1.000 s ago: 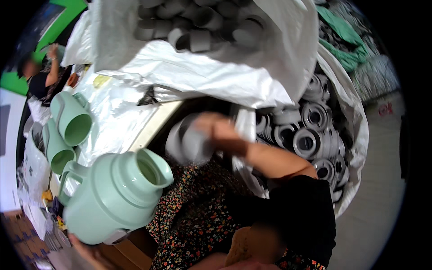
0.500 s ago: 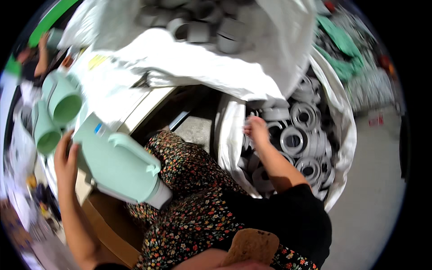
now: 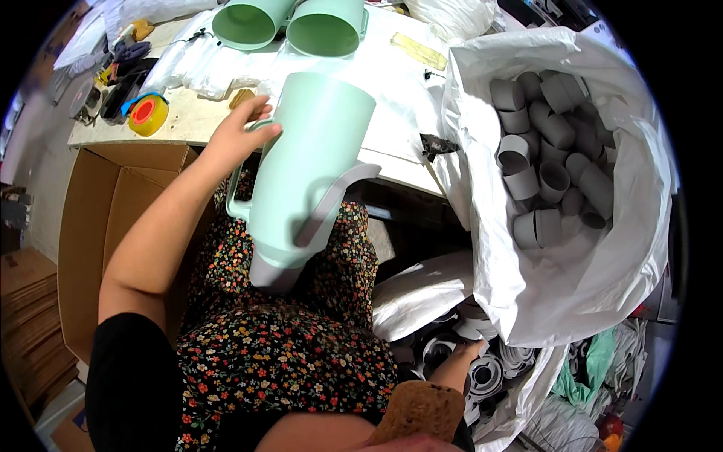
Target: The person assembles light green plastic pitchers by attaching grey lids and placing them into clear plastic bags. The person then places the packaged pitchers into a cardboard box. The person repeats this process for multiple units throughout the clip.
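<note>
A large mint-green tumbler (image 3: 305,154) leans up from my lap, wide end away from me and grey narrow end (image 3: 275,275) toward me. A mint handle (image 3: 237,203) runs down its left side. Across its right side lies a grey curved, handle-like piece (image 3: 331,203). My left hand (image 3: 242,129) grips the tumbler near its wide end, thumb against the side. My right hand (image 3: 473,351) is down in a white sack (image 3: 520,410) among grey ring-shaped parts (image 3: 486,375); its fingers are mostly hidden, so what it holds cannot be made out.
Two more mint tumblers (image 3: 324,30) lie on the table (image 3: 188,120), mouths toward me. A yellow tape roll (image 3: 148,114) sits at its left edge. Grey cylindrical cups (image 3: 553,181) fill a tall white sack (image 3: 504,294) on the right. An open cardboard box (image 3: 86,248) stands left.
My view has swung left toward the table. The tumbler now points more straight away from me, still in my left hand. My right hand remains at the ring parts, its fingers now less visible.
</note>
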Demonstrator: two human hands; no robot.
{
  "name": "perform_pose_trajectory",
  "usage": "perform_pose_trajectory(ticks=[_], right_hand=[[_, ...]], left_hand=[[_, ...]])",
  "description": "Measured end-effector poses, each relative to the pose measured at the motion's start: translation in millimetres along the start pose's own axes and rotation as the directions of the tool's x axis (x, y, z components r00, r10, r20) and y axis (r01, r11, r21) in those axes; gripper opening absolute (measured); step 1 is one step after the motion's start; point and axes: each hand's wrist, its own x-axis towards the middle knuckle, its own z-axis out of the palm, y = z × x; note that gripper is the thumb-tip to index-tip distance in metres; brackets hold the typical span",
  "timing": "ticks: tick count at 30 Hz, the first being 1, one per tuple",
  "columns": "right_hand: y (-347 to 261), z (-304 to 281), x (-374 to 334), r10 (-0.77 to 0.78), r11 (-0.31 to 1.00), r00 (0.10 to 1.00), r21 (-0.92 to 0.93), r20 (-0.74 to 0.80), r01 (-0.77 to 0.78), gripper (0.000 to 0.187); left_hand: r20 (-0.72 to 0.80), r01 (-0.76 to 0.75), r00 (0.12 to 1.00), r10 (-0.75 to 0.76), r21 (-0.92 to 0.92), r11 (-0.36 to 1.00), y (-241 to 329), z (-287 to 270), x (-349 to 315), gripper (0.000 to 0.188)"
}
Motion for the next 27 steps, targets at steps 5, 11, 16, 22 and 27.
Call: perform_pose_trajectory(ticks=[5,11,16,22,27], right_hand=[[-20,34,-127,-0.385,0.829,0.923,-0.442,-0.007,0.342,0.075],[-16,111,-288,-0.345,0.595,0.757,-0.494,0.555,0.634,0.060],[-43,222,-335,0.156,0.219,0.109,-0.142,0.982,0.965,0.045],[-68,269,-311,-0.435,0.193,0.175,-0.098,0.883,0.976,0.049],[-102,298,-383,-0.162,0.012,-0.402,0.410,0.901,0.912,0.059]], left_hand=[[0.101,0.478,0.877,-0.470,-0.284,0.831,-3,-9,-40,0.048],[0.376,0.380,0.893,-0.248,-0.333,0.863,49,8,-73,0.049],[0.597,0.035,0.798,0.077,-0.173,0.984,94,37,-106,0.067],[0.533,-0.050,0.837,0.123,-0.149,0.988,97,46,-113,0.060],[0.419,-0.200,0.870,0.261,-0.183,0.962,84,52,-113,0.054]])
